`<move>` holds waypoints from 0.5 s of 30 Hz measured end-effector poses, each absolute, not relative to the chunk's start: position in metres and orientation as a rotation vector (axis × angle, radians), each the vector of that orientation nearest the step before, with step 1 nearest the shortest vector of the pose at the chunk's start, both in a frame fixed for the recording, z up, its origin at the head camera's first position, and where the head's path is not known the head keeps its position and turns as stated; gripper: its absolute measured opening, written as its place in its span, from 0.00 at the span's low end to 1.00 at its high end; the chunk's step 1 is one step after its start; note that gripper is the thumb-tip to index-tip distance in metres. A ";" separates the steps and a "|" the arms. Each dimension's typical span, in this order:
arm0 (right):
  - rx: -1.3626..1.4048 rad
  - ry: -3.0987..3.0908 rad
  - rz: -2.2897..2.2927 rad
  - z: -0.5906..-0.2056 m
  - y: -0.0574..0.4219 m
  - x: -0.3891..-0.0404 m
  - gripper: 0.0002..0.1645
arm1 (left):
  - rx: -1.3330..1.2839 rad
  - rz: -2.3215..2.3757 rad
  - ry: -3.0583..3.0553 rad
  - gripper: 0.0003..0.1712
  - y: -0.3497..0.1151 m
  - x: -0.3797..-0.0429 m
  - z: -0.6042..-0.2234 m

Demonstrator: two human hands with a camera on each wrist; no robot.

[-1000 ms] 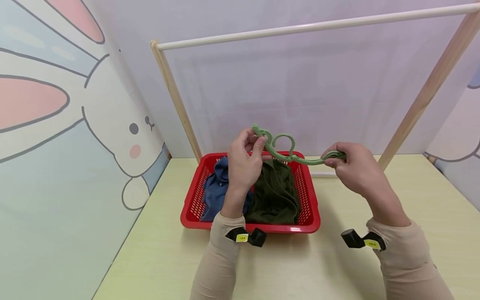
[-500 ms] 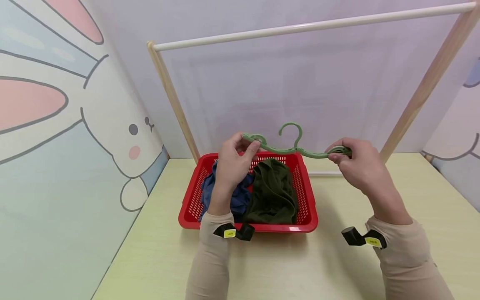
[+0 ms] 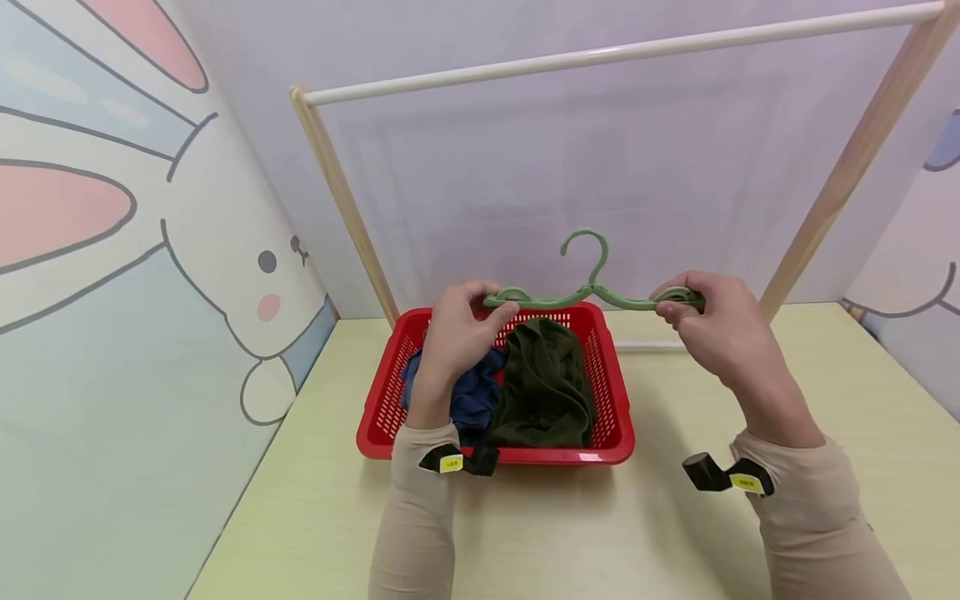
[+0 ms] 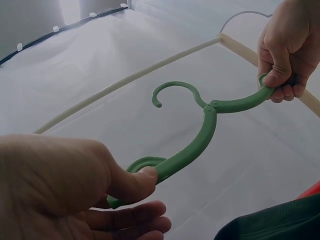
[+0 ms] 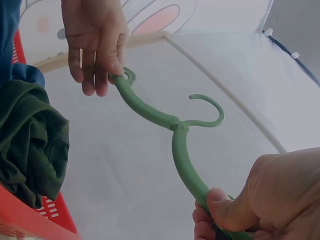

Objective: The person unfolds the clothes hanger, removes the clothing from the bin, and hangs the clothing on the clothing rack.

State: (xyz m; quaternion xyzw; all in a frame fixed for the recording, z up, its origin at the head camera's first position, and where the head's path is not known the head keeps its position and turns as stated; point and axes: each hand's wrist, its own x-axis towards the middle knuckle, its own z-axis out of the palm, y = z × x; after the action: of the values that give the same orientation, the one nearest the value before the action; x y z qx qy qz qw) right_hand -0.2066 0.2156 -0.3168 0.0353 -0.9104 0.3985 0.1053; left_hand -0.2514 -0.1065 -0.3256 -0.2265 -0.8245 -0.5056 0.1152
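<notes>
The green hanger [image 3: 592, 288] is up in the air, at about one o'clock from the red basket [image 3: 561, 456], held at both ends. At its nine o'clock end, the person's left grip [image 3: 457, 327] pinches it with a thumb on top. At its three o'clock end, the right grip [image 3: 716, 321] holds on tight. The hook [image 3: 604, 248] points to twelve o'clock, well below the white bar [image 3: 622, 53]. Inside the basket on the desk [image 3: 570, 533], blue cloth [image 3: 474, 396] lies at nine o'clock and dark green cloth [image 3: 547, 387] at three.
</notes>
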 end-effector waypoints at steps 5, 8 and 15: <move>0.090 -2.679 1.204 -0.316 0.216 -0.206 0.14 | -0.692 -1.479 -2.453 0.09 -0.105 -0.252 -0.327; 0.086 -2.673 1.221 -0.316 0.215 -0.206 0.14 | -0.711 -1.505 -2.463 0.08 -0.104 -0.252 -0.328; 0.078 -2.663 1.229 -0.316 0.214 -0.206 0.15 | -0.710 -1.466 -2.499 0.07 -0.100 -0.251 -0.328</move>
State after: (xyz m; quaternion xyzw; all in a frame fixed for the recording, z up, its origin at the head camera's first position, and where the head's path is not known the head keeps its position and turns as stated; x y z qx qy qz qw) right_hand -0.2059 0.2139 -0.3160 0.0263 -0.9027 0.4168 0.1037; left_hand -0.2506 -0.1004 -0.3283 -0.2372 -0.8350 -0.4901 0.0793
